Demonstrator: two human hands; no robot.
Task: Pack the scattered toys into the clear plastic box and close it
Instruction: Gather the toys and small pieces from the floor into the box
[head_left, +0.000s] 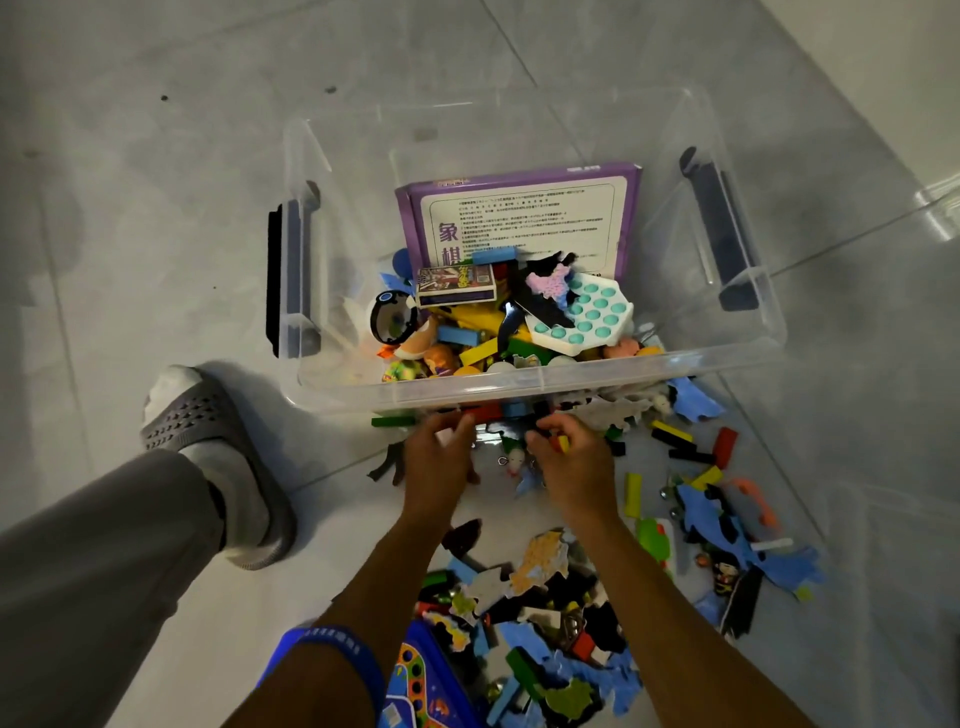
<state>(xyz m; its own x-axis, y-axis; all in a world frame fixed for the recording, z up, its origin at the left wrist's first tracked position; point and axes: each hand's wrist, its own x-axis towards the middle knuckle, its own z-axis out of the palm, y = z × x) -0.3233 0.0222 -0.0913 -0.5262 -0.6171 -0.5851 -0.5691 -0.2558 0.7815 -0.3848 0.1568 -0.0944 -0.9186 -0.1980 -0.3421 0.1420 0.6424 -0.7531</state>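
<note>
Left hand (439, 454) curls over hidden pieces, right hand (569, 457) pinches blocks (562, 443) beside box (519, 387).

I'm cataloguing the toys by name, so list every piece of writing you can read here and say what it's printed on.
"象棋": large purple characters on the white label of the purple box standing in the clear plastic box.
Fine print on that same label: too small to read.
Small card box lying on the toys: printed, but blurred.
Blue wristband: lettering too blurred to read.

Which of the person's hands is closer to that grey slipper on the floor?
Left. The left hand is just right of the grey slipper in the picture; the right hand lies farther right, beyond the left.
</note>
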